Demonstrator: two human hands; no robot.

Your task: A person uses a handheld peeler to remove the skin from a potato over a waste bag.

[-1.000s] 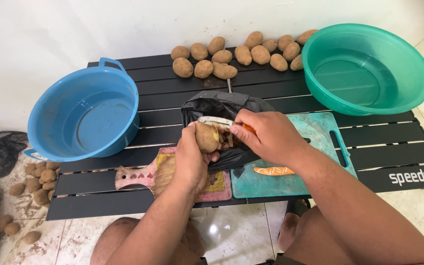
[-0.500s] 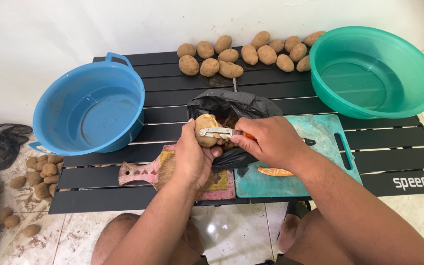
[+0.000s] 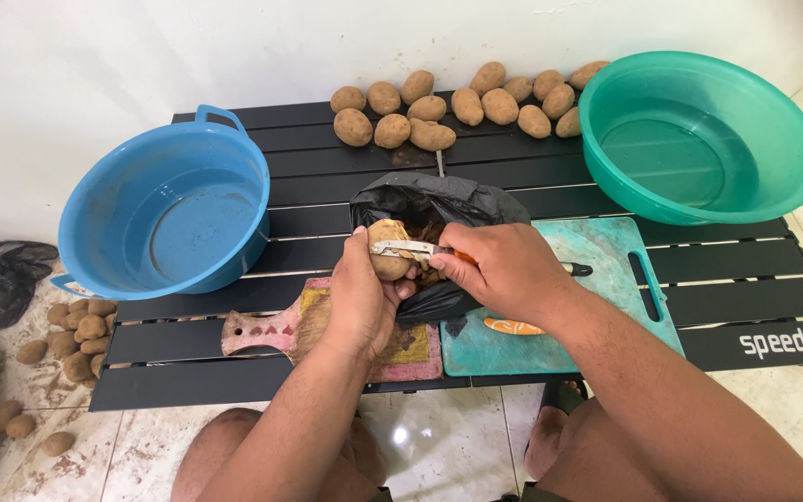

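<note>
Setting: pale tiled floor and a white wall, with a low black slatted table (image 3: 346, 177) set against the wall; the person's bare knees show at the near edge.
Boards: just short of the black bag (image 3: 439, 200), a pink cutting board (image 3: 262, 333) lies left and a teal cutting board (image 3: 606, 251) lies right, side by side on the table's near part.
Orange tool: an orange-handled piece (image 3: 511, 326) lies on the teal board, under the right wrist.
Left hand: the left hand (image 3: 362, 302) is closed around a potato (image 3: 388, 247) — fingers wrapped about its lower half, held up right at the bag's open mouth.
Right hand: the right hand (image 3: 504, 270) grips a peeler (image 3: 406, 248) by its orange handle, fingers tight; the metal head lies across the potato, touching it.
Bag: black plastic, open at the middle of the table, brown peelings inside.
Blue tub: a blue tub (image 3: 164, 209) sits left of the bag, water in the bottom.
Green bowl: a green bowl (image 3: 699, 135) sits right of the bag and further back, also holding water.
Far row: unpeeled potatoes (image 3: 462, 102) lie beyond the bag along the wall.
Floor pile: more potatoes (image 3: 81, 330) are heaped on the tiles well left of the bag — below the tub.
</note>
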